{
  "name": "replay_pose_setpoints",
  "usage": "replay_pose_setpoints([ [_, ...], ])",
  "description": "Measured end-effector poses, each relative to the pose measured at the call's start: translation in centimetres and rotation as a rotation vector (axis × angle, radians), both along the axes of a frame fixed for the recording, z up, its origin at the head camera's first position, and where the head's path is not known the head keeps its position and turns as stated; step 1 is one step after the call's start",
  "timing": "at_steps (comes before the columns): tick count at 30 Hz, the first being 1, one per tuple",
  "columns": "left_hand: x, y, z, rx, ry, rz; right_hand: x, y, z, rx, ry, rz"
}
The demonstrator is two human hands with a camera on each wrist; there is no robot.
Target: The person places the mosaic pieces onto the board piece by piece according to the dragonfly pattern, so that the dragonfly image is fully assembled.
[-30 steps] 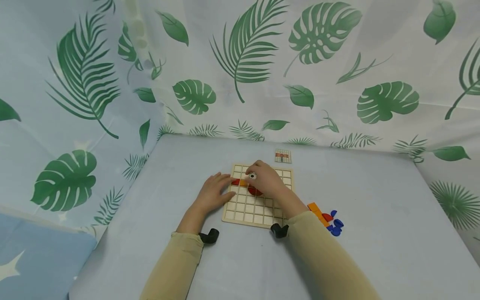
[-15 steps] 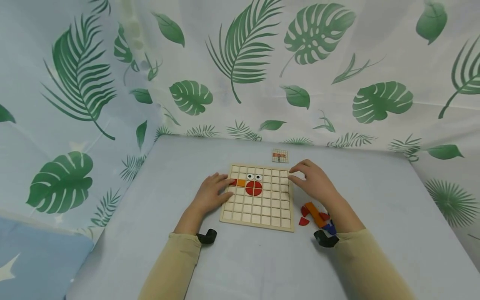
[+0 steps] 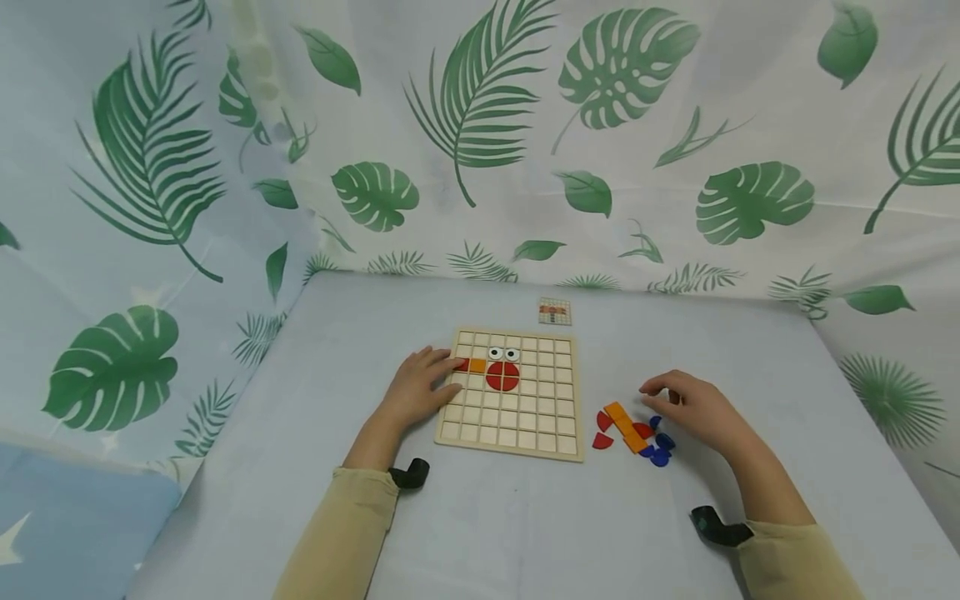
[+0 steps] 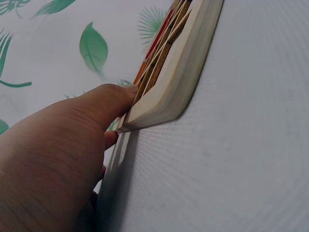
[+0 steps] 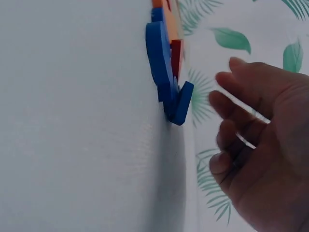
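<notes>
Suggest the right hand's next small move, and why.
Probably bring the right hand left and down to pinch a loose orange piece. The hand looks empty, and on the grid board an orange square sits left of the red circle, while the cells right of the circle are bare.

From here I see a pale tabletop [image 3: 495,529] w/ a white sheet [image 3: 525,200] behind it, green palm & monstera leaves [image 3: 750,202] printed on, a bluish leaf-print drape [image 3: 142,279] on the L, & blue fabric [image 3: 90,500] w/ a white star [image 3: 9,540] low L.
</notes>
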State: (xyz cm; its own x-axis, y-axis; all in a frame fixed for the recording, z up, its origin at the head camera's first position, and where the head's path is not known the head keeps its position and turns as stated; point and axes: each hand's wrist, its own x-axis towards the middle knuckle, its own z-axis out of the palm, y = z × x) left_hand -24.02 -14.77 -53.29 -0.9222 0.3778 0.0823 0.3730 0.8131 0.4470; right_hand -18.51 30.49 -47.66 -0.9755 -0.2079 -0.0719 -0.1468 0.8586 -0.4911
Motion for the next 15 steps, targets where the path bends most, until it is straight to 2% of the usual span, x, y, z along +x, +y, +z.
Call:
replay_pose_setpoints([
  [15, 0.0, 0.0, 0.0, -0.013, -0.008, 0.010, 0.2, -1.0, -3.6, -0.046, 0.067, 0.082],
])
